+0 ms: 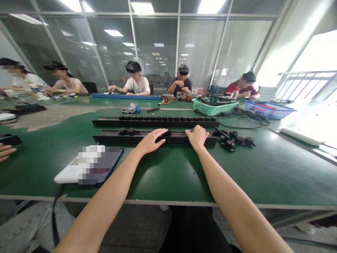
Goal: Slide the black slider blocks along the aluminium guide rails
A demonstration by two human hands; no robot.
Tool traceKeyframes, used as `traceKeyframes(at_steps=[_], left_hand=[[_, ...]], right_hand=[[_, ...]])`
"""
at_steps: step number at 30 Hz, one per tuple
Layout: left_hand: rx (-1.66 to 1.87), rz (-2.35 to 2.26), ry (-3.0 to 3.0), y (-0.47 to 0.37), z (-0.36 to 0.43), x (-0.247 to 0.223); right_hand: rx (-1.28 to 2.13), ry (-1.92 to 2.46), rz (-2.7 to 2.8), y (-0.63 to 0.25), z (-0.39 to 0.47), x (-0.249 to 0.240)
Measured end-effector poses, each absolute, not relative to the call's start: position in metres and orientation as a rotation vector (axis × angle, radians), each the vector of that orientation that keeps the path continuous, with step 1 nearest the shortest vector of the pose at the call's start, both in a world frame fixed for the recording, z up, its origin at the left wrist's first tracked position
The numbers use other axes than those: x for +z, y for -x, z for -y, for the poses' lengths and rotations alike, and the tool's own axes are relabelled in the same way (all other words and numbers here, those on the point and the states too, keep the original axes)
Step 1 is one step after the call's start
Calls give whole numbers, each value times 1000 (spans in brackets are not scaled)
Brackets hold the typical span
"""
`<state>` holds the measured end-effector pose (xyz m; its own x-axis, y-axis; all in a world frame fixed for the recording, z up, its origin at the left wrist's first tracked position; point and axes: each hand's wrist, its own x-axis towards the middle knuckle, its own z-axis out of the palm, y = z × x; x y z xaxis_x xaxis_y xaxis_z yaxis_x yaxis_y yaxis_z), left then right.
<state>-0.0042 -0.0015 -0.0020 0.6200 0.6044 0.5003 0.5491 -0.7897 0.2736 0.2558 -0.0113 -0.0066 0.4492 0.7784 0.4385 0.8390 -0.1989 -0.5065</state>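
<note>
A long black rail (118, 140) lies crosswise in front of me, with black round parts (131, 131) seated toward its left end. My left hand (152, 141) rests at the rail's middle, thumb and fingers apart, beside another black round part (167, 133); whether it touches that part I cannot tell. Farther right, my right hand (197, 137) is closed over the rail, its fingers curled round a small dark part (192, 130) that is mostly hidden. Behind it lies a second black rail (155, 123) carrying a row of several similar round parts.
Loose black parts (233, 139) lie past the rail's right end. A phone (113, 161) and white device (68, 170) sit at left front. Farther back are a green basket (214, 108), cables, a blue basket (271, 111) and several people. Another person's hand (6, 152) shows at far left.
</note>
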Motion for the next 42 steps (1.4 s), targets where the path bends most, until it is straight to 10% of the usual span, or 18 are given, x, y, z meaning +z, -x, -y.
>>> traceKeyframes(at_steps=[42], left_hand=[[894, -998, -2741, 5, 3, -1]], right_hand=[[-24, 1846, 1738, -299, 8, -8]])
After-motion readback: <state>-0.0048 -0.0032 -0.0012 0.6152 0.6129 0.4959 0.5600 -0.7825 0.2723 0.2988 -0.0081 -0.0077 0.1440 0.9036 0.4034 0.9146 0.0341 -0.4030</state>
